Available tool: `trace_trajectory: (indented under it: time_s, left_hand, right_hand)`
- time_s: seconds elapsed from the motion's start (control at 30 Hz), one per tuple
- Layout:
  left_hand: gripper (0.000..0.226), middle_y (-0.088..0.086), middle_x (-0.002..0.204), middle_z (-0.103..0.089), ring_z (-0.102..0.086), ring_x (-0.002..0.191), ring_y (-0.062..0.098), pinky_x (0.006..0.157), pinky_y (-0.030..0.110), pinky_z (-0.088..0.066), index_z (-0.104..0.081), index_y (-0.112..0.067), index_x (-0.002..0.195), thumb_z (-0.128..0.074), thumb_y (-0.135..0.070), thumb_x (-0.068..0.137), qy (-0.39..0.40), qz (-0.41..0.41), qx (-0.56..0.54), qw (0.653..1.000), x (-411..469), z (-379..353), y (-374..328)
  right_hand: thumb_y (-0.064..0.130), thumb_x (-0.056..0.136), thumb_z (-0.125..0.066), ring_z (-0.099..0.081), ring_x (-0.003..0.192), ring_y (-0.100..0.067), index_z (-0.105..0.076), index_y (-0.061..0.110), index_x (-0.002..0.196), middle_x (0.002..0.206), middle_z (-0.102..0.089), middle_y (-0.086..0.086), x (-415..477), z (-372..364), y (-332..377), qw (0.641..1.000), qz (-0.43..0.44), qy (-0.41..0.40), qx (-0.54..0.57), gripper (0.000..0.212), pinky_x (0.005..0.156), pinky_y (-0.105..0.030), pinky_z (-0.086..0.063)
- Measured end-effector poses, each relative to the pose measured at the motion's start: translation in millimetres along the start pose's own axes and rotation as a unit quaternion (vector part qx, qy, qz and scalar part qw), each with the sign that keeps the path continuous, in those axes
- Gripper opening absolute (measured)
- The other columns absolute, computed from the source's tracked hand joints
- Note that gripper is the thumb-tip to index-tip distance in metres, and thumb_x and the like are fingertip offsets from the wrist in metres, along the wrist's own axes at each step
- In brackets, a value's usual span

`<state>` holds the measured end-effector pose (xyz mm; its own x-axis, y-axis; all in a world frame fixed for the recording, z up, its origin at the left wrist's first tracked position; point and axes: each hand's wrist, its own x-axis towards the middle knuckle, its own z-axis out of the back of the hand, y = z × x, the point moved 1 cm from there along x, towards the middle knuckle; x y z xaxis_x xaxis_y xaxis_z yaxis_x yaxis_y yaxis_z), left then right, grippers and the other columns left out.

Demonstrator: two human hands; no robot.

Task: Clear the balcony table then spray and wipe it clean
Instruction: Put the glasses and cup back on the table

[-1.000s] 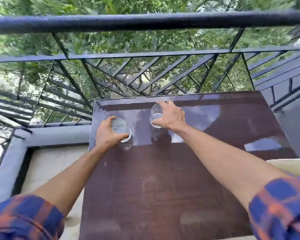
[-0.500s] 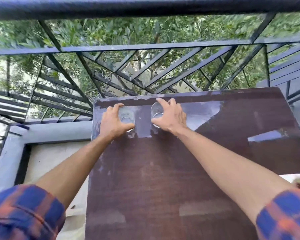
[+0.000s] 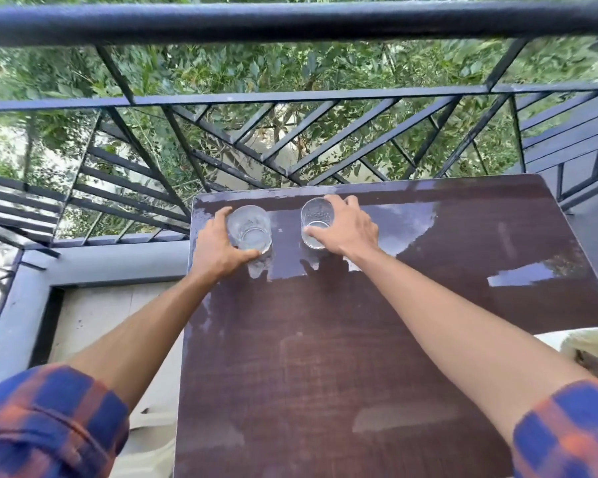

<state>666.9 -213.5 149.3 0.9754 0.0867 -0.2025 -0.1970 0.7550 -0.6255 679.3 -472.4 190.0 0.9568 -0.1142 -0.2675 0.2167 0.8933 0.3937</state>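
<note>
Two clear drinking glasses stand near the far edge of the dark brown balcony table [image 3: 342,357]. My left hand [image 3: 218,248] wraps the left glass [image 3: 249,229] from its left and near side. My right hand [image 3: 347,227] wraps the right glass [image 3: 316,219] from its right side, thumb across the front. Both glasses look upright, with their bases at or close to the tabletop; I cannot tell whether they touch it. The far part of the tabletop is glossy and reflects the sky.
A dark metal railing [image 3: 290,24] runs right behind the table, with trees beyond. A grey ledge [image 3: 111,260] and pale floor [image 3: 94,326] lie to the left. A cream-coloured object [image 3: 591,343] with a blue item sits at the table's right edge.
Both hands keep hold of the glasses at the table's far edge. The left hand's glass has shifted slightly farther from me. The view has tilted a little.
</note>
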Motion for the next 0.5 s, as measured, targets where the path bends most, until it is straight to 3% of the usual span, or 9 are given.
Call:
trace_trajectory:
  time_s: [0.17,0.3,0.4,0.5]
  left_hand:
    - [0.065,0.013,0.115,-0.066,-0.064,0.105,0.032,0.091,0.043,-0.052,-0.064,-0.014,0.12,-0.083,-0.048,0.069,-0.033,0.068,0.004,0.997,-69.3,16.4,46.8]
    - [0.035,0.003,0.107,-0.066,-0.063,0.083,0.023,0.079,0.035,-0.047,-0.065,-0.019,0.115,-0.075,-0.033,0.084,-0.11,0.209,-0.077,0.969,-172.0,25.0,104.2]
    - [0.026,0.007,0.104,-0.069,-0.067,0.086,0.03,0.082,0.04,-0.051,-0.065,-0.019,0.113,-0.07,-0.023,0.088,-0.199,0.335,-0.148,0.909,-286.0,20.0,159.6]
    - [0.026,0.015,0.102,-0.073,-0.068,0.091,0.038,0.09,0.05,-0.054,-0.068,-0.021,0.099,-0.072,-0.037,0.079,-0.241,0.482,-0.205,0.817,-410.7,-7.4,228.1]
  right_hand:
    - [0.054,0.086,-0.062,-0.061,0.112,-0.032,-0.061,0.034,0.125,0.128,-0.052,0.0,-38.7,7.2,-12.4,0.998,-0.022,-0.045,0.045,0.044,0.084,-0.037,-0.042]
    - [0.05,0.083,-0.063,-0.065,0.104,-0.033,-0.07,0.031,0.094,0.107,-0.072,-0.001,-90.5,-10.8,-14.8,0.997,-0.004,-0.011,0.07,0.023,0.076,-0.033,-0.044]
    - [0.052,0.08,-0.063,-0.068,0.098,-0.031,-0.07,0.029,0.085,0.094,-0.075,-0.001,-141.0,-42.4,-6.0,0.996,0.037,0.054,0.056,0.024,0.072,-0.032,-0.047]
    - [0.055,0.081,-0.063,-0.069,0.098,-0.027,-0.071,0.029,0.089,0.094,-0.075,0.005,-195.8,-80.8,12.1,0.988,0.107,0.111,0.024,0.028,0.079,-0.033,-0.052]
